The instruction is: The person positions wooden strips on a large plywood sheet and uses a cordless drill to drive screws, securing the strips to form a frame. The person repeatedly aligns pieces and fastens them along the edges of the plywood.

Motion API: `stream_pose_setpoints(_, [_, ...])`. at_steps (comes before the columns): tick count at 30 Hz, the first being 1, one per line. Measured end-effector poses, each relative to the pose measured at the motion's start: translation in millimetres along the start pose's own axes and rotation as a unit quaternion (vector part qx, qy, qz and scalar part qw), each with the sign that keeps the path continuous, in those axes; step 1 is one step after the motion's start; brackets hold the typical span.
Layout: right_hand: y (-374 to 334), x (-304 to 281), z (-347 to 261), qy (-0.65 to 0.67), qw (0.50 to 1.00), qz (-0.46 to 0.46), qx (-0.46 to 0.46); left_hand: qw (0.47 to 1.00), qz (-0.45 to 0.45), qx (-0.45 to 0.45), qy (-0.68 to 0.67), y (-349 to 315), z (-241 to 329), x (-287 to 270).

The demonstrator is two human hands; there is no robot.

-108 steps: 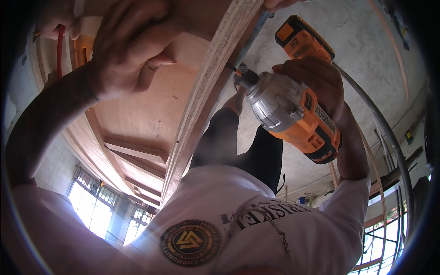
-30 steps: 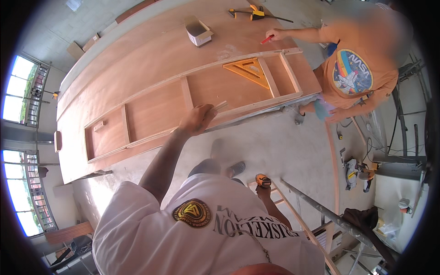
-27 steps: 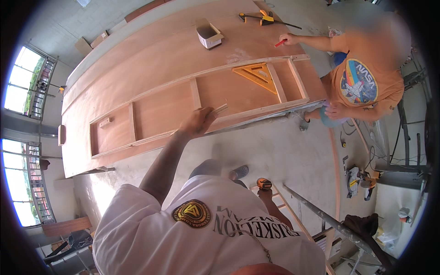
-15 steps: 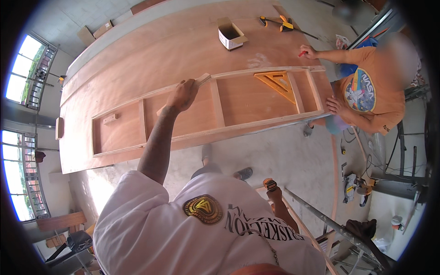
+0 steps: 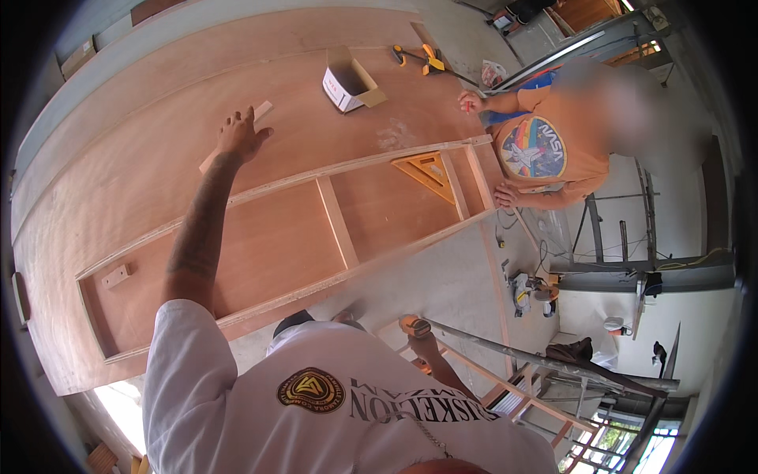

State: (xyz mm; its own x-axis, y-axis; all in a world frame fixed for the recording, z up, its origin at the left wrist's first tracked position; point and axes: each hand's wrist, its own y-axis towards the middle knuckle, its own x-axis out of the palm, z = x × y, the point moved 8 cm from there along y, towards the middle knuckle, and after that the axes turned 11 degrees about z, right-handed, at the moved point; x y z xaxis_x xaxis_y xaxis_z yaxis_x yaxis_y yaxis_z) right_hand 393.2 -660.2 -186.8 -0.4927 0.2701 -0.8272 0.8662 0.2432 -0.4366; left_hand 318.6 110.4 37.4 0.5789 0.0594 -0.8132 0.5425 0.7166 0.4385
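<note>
My left hand (image 5: 241,136) reaches far out over a big plywood panel (image 5: 118,182) and lies with fingers spread on a thin wooden strip (image 5: 263,108) that rests flat on the panel. Both ends of the strip stick out from under the hand. My right hand (image 5: 425,345) hangs low by my side, shut on an orange drill (image 5: 413,325). A long frame of wooden rails (image 5: 335,221) with cross pieces lies on the panel between me and the strip.
Another person in an orange shirt (image 5: 541,150) stands at the frame's right end, one hand (image 5: 505,196) on its corner. An orange speed square (image 5: 426,170) lies inside the frame. A white open box (image 5: 345,80) and a yellow clamp (image 5: 426,59) sit beyond. Metal rails (image 5: 537,355) cross at lower right.
My view swung from looking up at a ceiling with the drill raised to looking down. My left hand carried the strip across the frame and set it on the far panel.
</note>
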Motion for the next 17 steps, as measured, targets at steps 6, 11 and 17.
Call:
stream_pose_setpoints(6, [-43.0,-9.5,-44.5,-0.077,0.997,-0.019,-0.019,0.933,-0.228,0.118,-0.251,-51.0,159.0,82.8])
stream_pose_setpoints(11, [-74.6,-14.0,-29.5,-0.051,0.999,0.007,0.008,0.906,-0.335,0.174,-0.192,-86.4,275.9,158.0])
stream_pose_setpoints(17, [-102.3,-14.3,10.5,-0.013,0.995,0.02,0.095,0.939,-0.299,0.144,-0.09,-85.7,317.9,201.6])
